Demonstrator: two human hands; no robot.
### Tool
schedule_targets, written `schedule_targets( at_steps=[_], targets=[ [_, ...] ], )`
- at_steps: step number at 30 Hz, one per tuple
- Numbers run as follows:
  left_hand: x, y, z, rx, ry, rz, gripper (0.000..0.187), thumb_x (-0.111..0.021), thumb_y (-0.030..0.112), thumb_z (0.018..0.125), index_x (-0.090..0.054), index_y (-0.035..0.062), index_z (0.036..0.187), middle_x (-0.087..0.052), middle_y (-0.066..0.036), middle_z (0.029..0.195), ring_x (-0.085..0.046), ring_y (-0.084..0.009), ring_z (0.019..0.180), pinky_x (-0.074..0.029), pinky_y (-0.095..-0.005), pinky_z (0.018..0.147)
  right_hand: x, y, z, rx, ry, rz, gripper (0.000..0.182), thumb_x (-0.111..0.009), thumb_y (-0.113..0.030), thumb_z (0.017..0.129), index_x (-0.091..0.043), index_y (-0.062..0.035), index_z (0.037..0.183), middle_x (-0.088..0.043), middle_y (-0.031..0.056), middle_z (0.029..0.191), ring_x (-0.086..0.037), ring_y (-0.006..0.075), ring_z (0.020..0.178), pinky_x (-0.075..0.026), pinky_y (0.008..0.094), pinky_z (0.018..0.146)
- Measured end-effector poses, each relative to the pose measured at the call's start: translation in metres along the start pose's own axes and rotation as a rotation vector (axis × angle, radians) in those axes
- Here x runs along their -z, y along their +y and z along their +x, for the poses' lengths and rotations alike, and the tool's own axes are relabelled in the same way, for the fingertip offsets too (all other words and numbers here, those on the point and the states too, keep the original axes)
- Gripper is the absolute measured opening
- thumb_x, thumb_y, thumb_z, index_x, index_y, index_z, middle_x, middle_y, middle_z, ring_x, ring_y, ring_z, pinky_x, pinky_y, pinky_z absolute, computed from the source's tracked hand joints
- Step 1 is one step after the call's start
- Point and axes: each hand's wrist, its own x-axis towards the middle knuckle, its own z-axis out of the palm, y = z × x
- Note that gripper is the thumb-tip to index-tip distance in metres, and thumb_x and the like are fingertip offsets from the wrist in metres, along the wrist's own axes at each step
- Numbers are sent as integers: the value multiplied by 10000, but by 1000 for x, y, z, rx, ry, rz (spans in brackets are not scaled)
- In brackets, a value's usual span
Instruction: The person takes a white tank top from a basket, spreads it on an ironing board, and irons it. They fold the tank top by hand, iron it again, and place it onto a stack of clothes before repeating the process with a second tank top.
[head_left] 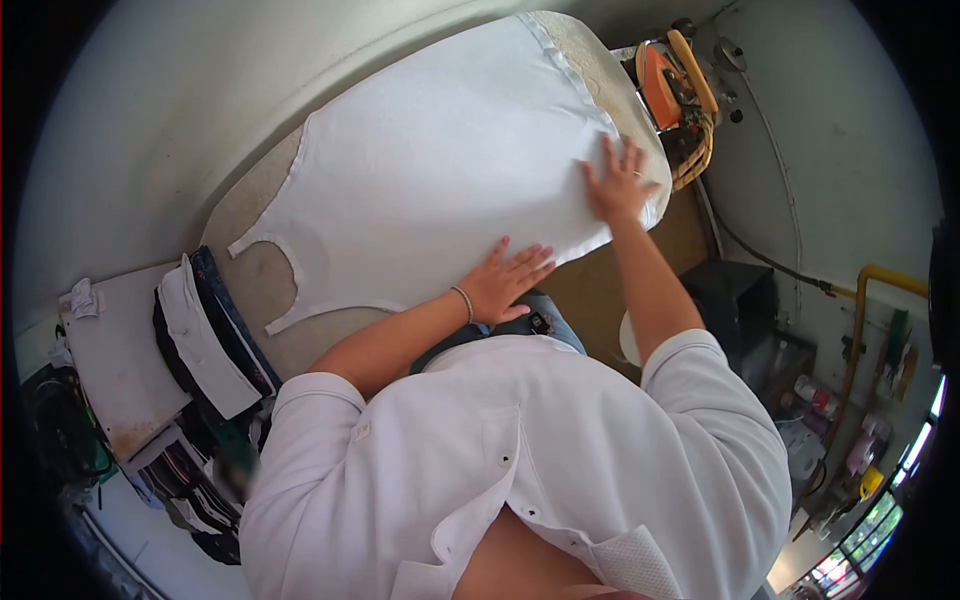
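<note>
A white tank top (430, 150) lies spread flat on a padded ironing board (262, 275), its neck and armholes toward the left and its hem toward the right. My left hand (500, 283), with a bracelet at the wrist, rests on the near side edge of the tank top, fingers stretched out. Near the hem, my right hand (618, 188) lies flat on the cloth with its fingers spread. Neither hand grips anything. Beyond the right end of the board stands an orange iron (660, 88) with a yellow handle.
Folded clothes (205, 335) hang or lie stacked at the left, beside a pale board (125, 350). A wall runs along the far side. At the right are a dark box (735, 295), a yellow pipe (860, 310) and bottles (815, 395).
</note>
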Motion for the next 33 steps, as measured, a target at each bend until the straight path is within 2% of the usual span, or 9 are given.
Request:
schedule_targets(
  at_steps=[3,5,9,11,14,20,24,30,33],
  targets=[
    [13,-11,-30,232,133,-85,855,-550,489,857,-184,83,1514,-151,-125,1583,-123,-270,1467,-64,-624,1118,1,51,-15,-196,-45,79,653,-431,-571,925,-248,-316,1499,-151,88,1584,-155,299,1457,-205,690,1064],
    [16,-17,-50,282,130,-52,851,-542,493,859,-186,80,1513,-150,-129,1582,-122,-279,1466,-57,-633,1113,-37,81,-22,-155,253,350,599,-538,-443,928,-358,-170,1430,-287,211,1492,-370,349,1333,-354,520,1042],
    [1,-13,-74,252,39,89,808,-499,494,881,-196,91,1513,-135,-133,1585,-119,-287,1466,-45,-652,1102,-41,97,-55,-298,214,646,525,-620,-372,914,-427,-59,1289,-508,197,1241,-546,252,1041,-450,360,896],
    [-7,-8,-77,189,-18,174,790,-488,488,890,-200,97,1513,-133,-128,1586,-122,-280,1466,-46,-650,1104,-50,107,-56,-374,28,1172,474,-715,-319,854,-461,-38,1139,-554,90,999,-533,150,838,-468,304,748],
    [-6,-9,-65,147,6,144,776,-509,463,889,-208,111,1512,-131,-102,1591,-112,-250,1470,-25,-649,1108,-44,112,-47,-368,19,1038,500,-753,-321,820,-458,-52,1120,-558,32,893,-541,112,793,-454,242,677],
    [24,-36,33,321,145,55,760,-492,464,902,-214,96,1506,-141,-104,1587,-141,-270,1461,-59,-649,1110,-1,130,-48,-376,-552,1109,466,-774,-286,803,-538,-29,1113,-599,19,891,-569,120,779,-451,240,672],
    [30,-70,113,427,216,71,786,-486,483,904,-194,68,1505,-124,-120,1588,-128,-278,1463,-75,-660,1103,3,145,-50,-331,-708,1227,429,-780,-275,796,-608,-8,1085,-636,30,918,-589,117,775,-465,256,671],
    [29,-54,175,416,133,79,866,-476,551,886,-157,39,1508,-74,-165,1588,-72,-304,1470,-56,-664,1101,-17,180,-46,-202,-605,1068,383,-778,-240,771,-645,14,1025,-675,70,912,-620,154,830,-485,314,776],
    [15,-19,193,259,69,31,884,-476,566,875,-159,34,1506,-63,-178,1587,-63,-314,1470,-56,-655,1106,8,147,-40,-61,51,628,322,-705,-112,696,-553,-20,965,-590,148,894,-562,342,911,-457,441,800]
  ],
)
